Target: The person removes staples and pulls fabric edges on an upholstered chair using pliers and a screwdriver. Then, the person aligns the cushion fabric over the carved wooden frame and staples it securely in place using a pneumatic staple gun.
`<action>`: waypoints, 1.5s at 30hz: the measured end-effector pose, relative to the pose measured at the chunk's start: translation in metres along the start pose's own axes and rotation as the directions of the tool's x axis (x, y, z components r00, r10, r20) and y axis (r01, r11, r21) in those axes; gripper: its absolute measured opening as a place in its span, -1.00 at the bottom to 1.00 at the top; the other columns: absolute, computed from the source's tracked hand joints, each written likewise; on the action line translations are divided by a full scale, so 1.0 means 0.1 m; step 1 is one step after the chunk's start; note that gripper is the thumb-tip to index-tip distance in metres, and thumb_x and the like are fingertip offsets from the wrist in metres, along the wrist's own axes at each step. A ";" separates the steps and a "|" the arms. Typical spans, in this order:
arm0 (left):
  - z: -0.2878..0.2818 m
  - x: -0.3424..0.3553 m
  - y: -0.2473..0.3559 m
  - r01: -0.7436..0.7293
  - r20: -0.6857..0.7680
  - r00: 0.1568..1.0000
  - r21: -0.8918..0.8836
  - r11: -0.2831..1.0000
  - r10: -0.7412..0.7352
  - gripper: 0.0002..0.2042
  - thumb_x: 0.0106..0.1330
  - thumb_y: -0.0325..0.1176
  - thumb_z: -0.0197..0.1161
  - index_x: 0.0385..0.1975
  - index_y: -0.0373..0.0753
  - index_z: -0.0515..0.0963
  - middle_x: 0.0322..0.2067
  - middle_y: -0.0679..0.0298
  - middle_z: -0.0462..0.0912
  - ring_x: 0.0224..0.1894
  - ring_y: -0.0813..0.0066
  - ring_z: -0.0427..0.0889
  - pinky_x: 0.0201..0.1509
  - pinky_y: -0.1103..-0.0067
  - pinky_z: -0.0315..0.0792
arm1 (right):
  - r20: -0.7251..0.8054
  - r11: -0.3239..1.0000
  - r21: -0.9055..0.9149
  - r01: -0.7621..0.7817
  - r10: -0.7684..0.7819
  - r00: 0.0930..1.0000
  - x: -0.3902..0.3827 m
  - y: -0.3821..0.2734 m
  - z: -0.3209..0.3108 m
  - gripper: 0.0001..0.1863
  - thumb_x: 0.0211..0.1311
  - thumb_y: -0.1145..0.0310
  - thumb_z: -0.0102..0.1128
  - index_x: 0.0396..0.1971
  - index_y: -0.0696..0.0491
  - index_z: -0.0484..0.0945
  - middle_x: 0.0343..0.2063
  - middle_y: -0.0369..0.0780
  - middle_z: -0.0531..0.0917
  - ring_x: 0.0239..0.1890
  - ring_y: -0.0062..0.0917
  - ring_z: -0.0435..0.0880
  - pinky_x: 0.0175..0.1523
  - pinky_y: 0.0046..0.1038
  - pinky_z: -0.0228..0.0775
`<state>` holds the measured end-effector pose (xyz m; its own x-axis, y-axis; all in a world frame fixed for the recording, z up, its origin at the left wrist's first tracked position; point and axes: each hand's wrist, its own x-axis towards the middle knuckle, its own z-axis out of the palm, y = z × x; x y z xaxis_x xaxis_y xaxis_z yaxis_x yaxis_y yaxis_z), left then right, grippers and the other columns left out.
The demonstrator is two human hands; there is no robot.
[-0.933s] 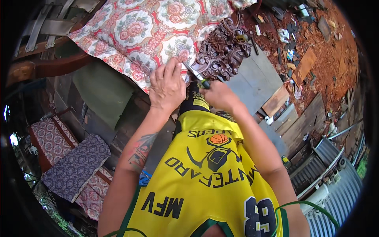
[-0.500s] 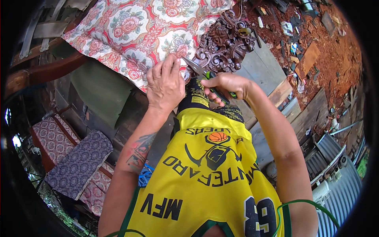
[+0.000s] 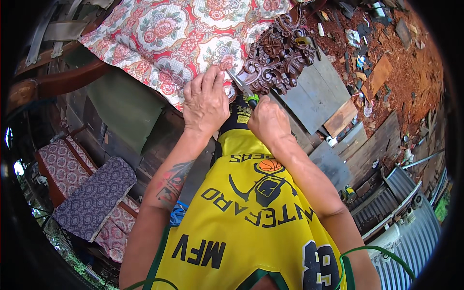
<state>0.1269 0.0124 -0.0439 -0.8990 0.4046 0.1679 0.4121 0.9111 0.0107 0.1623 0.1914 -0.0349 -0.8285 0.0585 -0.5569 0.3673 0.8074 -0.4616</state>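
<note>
A quilted fabric (image 3: 164,31) with roses and red scrollwork spreads over the seat in front of me. At its near right edge my left hand (image 3: 205,102) is bunched, the fingers pressed together on the cloth. My right hand (image 3: 270,121) is closed round the handles of long-nose pliers (image 3: 244,89), lime green and black where they show. The pliers' pointed jaws reach up and left to the fabric edge beside my left fingertips. Whether the tips grip anything is too small to tell. Dark carved wood (image 3: 278,63) adjoins the fabric, just beyond the pliers.
A curved wooden arm (image 3: 72,79) lies at the left. Patterned cushions (image 3: 96,198) rest lower left. Grey boards (image 3: 316,94) and scattered scraps cover reddish ground at the right. Corrugated metal (image 3: 415,249) and a small yellow-black tool (image 3: 348,194) are lower right.
My right hand has turned over, its back now facing up, and the forearm has swung inward. The pliers' jaws stay by the fabric edge. My left hand has barely moved.
</note>
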 end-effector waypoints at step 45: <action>-0.10 0.03 0.01 -0.036 -0.069 0.997 -0.092 0.995 0.030 -0.71 0.21 -0.33 0.41 -0.06 -0.19 0.72 0.15 0.33 0.58 0.20 0.28 0.47 0.29 0.31 0.25 | 0.355 0.205 0.841 -0.500 0.487 0.798 -1.26 1.70 -0.44 -0.59 0.49 0.34 0.22 0.23 0.15 0.47 -0.30 -0.22 0.67 -0.39 -0.50 0.68 -0.37 -0.42 0.59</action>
<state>0.1264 0.0131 -0.0334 -0.8740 0.4250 0.2356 0.4560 0.8848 0.0954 0.3109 0.3470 -0.0127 -0.3320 0.2313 -0.9145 0.8452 -0.3575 -0.3973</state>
